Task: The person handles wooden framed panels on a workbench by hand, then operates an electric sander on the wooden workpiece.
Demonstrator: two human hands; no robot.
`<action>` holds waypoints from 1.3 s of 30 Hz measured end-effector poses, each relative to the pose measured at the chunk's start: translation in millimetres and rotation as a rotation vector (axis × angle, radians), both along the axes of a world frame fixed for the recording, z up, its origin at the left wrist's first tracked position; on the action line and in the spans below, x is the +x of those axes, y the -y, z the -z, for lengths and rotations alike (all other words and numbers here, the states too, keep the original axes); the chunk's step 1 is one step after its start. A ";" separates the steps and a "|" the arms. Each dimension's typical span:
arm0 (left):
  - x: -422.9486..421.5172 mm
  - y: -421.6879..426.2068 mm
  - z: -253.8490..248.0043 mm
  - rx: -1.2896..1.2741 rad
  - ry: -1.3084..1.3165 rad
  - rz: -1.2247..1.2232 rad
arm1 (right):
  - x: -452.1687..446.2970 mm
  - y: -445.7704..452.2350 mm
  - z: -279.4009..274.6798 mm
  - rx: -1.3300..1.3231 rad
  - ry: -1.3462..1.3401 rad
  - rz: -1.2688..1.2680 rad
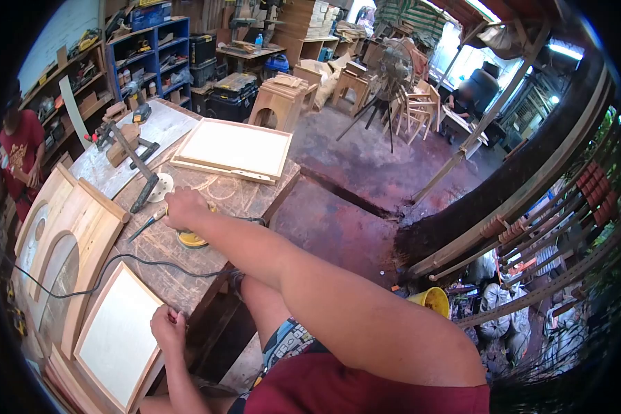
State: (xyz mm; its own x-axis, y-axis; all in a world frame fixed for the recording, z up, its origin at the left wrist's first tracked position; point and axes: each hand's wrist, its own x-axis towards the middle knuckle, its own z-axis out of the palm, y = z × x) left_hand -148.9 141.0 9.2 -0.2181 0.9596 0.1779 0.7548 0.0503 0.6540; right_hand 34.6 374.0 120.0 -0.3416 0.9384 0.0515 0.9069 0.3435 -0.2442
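My right hand (185, 208) reaches across the workbench (217, 183), fingers curled downward; what lies under them is hidden. Parts of a yellow power sander (192, 239) show beside and below my wrist. By the fingertips lies a pointed hand tool (146, 224) with a wooden handle, its exact kind unclear. A pale round sanding disc (161, 187) with holes is just beyond. My left hand (168, 328) is closed at the right edge of a wood-framed white panel (119, 334); anything in its fingers is too small to make out.
A black cord (145, 261) crosses the bench. Another framed panel (234, 147) lies farther back, beside a bar clamp (143, 172). Wooden pieces with arched openings (62, 238) stand left. A person (24, 148) is at far left, another (461, 100) sits far right.
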 end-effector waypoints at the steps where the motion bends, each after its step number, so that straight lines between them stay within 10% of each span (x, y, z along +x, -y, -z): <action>1: 1.2 -0.2 -0.7 -0.001 0.000 -0.007 | 0.1 1.1 -0.1 0.004 0.004 0.002; 39: -9.4 2.0 -6.9 -0.067 0.057 0.102 | -1.6 -4.1 -4.5 -0.033 0.014 0.009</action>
